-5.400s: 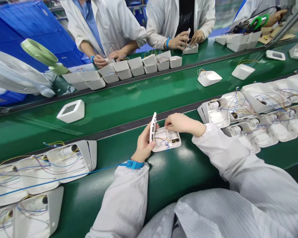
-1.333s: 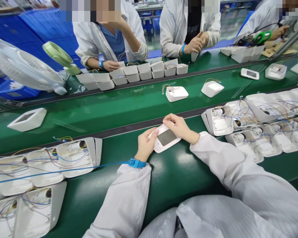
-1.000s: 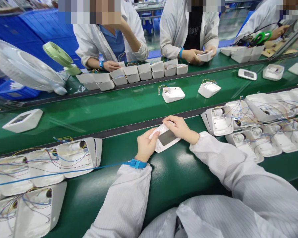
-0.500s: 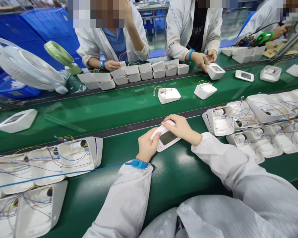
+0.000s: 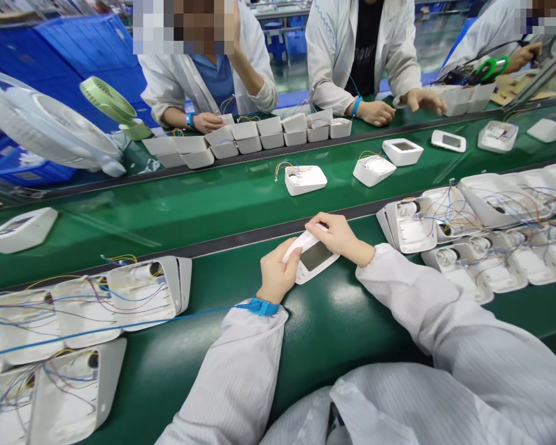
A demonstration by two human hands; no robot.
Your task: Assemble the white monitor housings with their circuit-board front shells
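Between my hands is a white electronic monitor unit (image 5: 315,256) with a grey display, tilted above the green bench. My left hand (image 5: 278,272), with a blue wrist strap, grips its left end, thumb on the front. My right hand (image 5: 337,236) is closed over its upper right edge; those fingertips are partly hidden. To the left stand open white housings (image 5: 134,296) with coloured wires and small cylindrical parts inside. More such housings (image 5: 412,228) sit in rows to the right.
A green conveyor (image 5: 204,204) runs across, carrying white units (image 5: 306,179), (image 5: 402,151) and a display panel (image 5: 448,141). Co-workers sit opposite behind a row of white housings (image 5: 249,137). A white fan (image 5: 50,123) and a green fan (image 5: 109,102) stand far left.
Units on the conveyor have shifted left. A co-worker opposite has let go of a white unit, which now rests on the belt. My hands and the held monitor unit have barely moved.
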